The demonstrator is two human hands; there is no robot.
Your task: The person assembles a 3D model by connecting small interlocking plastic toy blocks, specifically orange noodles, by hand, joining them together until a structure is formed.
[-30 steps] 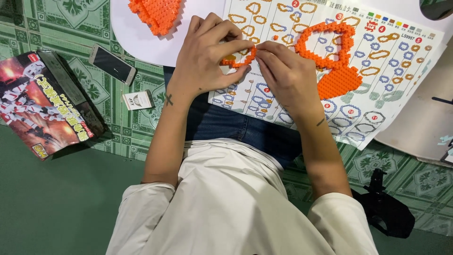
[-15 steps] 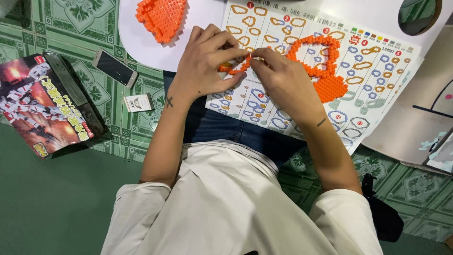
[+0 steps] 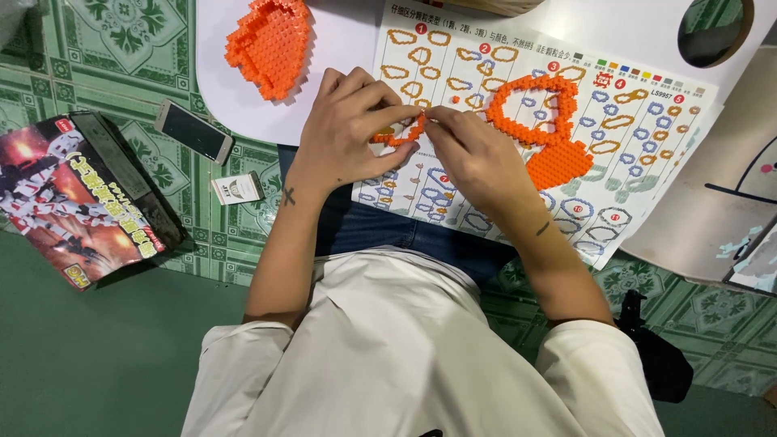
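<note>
Head view. Left hand (image 3: 352, 133) and right hand (image 3: 473, 154) meet over the near-left part of the printed paper instruction sheet with ring diagrams (image 3: 647, 137). Both pinch 1 short curved orange bead-block strip (image 3: 398, 136) between closed fingertips; the strip sits just above the sheet, left of the large open orange bead-block outline with a solid lower corner (image 3: 544, 129).

Change over the last 1 s: the hands stayed pinched on the strip, and the view shifted so the sheet and both orange pieces sit lower in frame. Judgement: fitting on the strip is ongoing, not finished.

Solid orange bead-block piece (image 3: 271, 40) lies on the round white table (image 3: 235, 97) near its left edge, top cut off.

Hidden: fingers cover the strip's ends, so I cannot tell whether a loose bead is held.
</note>
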